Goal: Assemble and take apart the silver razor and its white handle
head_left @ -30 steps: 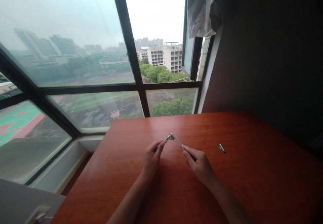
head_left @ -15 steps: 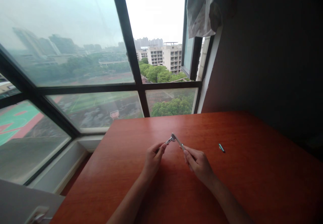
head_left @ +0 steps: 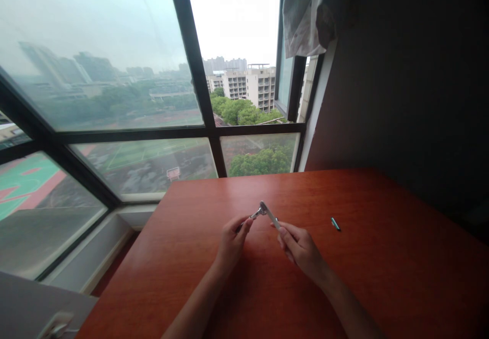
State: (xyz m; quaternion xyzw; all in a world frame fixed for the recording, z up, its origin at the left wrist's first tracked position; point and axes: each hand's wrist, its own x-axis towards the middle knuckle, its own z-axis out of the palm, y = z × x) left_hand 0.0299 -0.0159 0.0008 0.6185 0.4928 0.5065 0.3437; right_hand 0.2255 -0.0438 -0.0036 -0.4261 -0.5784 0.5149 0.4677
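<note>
Both of my hands hold one small silvery metal tool [head_left: 263,211], hinged at its top with two thin arms spread downward, a little above a red-brown wooden table [head_left: 382,267]. My left hand [head_left: 231,242] pinches the end of the left arm between thumb and fingers. My right hand [head_left: 300,247] is closed round the end of the right arm. What kind of tool it is I cannot make out.
A small teal-tipped object [head_left: 335,224] lies on the table to the right of my right hand. A large dark-framed window [head_left: 206,109] stands behind the table's far edge. A pale cloth [head_left: 309,12] hangs at the upper right beside a dark wall.
The tool's hinge has risen slightly and its arms have closed a little. My right hand has shifted a bit toward the left hand.
</note>
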